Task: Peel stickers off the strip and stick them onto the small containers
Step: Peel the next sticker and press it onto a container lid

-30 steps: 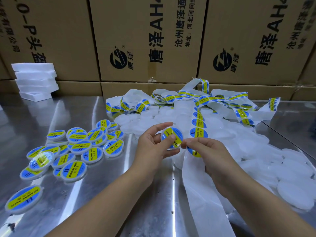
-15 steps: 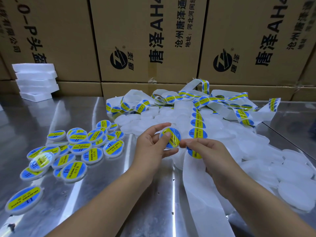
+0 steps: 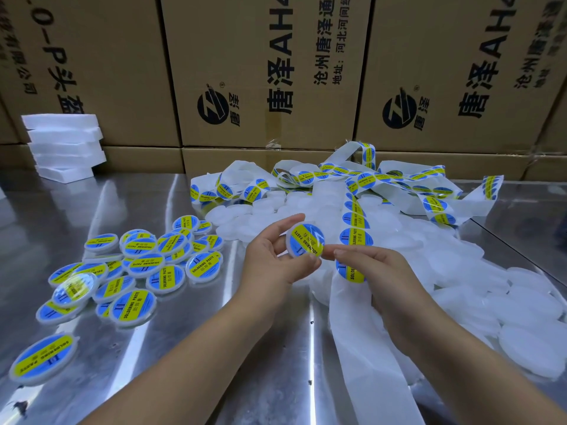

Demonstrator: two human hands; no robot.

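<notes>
Both forearms reach in from below, meeting over the middle of the table (image 3: 184,348). The left hand (image 3: 276,259) is turned palm-in, fingers arched: forefinger over the top, thumb underneath, gripping a round white container (image 3: 290,245) tipped up on edge so its face looks back at the person. A blue and yellow sticker (image 3: 307,240) covers that face.

The right hand (image 3: 377,268) comes in from the other side, knuckles up and fingers curled. Its thumb and forefinger tips come together right at the sticker's lower right edge, pinching it there. The strip (image 3: 356,220) runs from the tangled heap at the back, down beneath this hand, and on off the near edge as bare backing paper.

Left of the hands lies a scatter of labelled containers (image 3: 144,263), flat on the metal. To the right, a heap of plain containers (image 3: 527,305), partly under the strip. Behind everything, a wall of printed boxes (image 3: 264,72), and stacked foam blocks (image 3: 64,142) at the far left.
</notes>
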